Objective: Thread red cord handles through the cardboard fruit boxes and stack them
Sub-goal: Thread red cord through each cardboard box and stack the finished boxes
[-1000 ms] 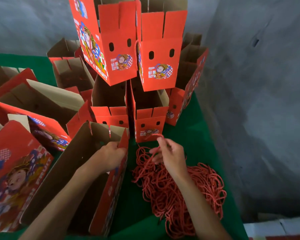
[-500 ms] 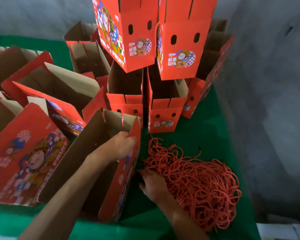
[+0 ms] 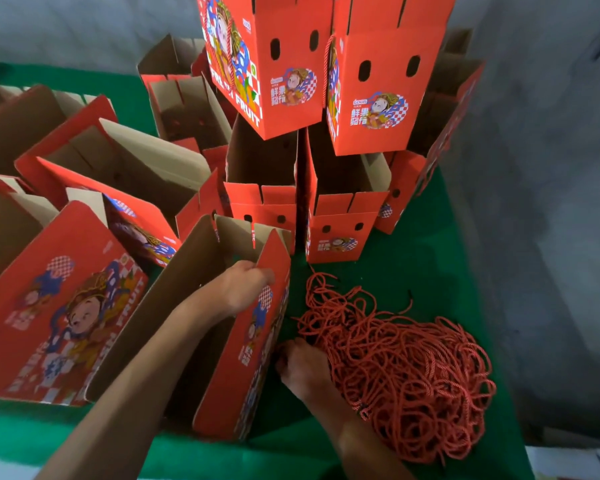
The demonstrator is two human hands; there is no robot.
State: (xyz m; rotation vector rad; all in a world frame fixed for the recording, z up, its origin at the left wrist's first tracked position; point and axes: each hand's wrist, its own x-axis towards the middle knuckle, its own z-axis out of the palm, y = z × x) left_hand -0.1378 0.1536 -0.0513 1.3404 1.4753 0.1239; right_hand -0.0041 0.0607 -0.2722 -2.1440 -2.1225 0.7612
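Setting: a green-covered table (image 3: pixel 413 271) is being viewed from above, with a grey wall behind it.
Open box: a red cardboard fruit box (image 3: pixel 219 327), brown inside, is being kept upright at the near centre, its top open.
Left hand: the left hand (image 3: pixel 238 287) is being curled over the open box's right wall at the top edge, fingers inside.
Right hand: the right hand (image 3: pixel 303 365) is being pressed low between the open box and the cord pile; whether a cord is being pinched cannot be told, as the fingers are being hidden.
Cord pile: a tangled heap of red cords (image 3: pixel 402 368) is lying on the table, just right of the open box.
Stacked boxes: 2 printed boxes (image 3: pixel 378 81) are being carried on 2 lower boxes behind the pile.
Other boxes: more open boxes (image 3: pixel 118 168) are lying tilted at the left.
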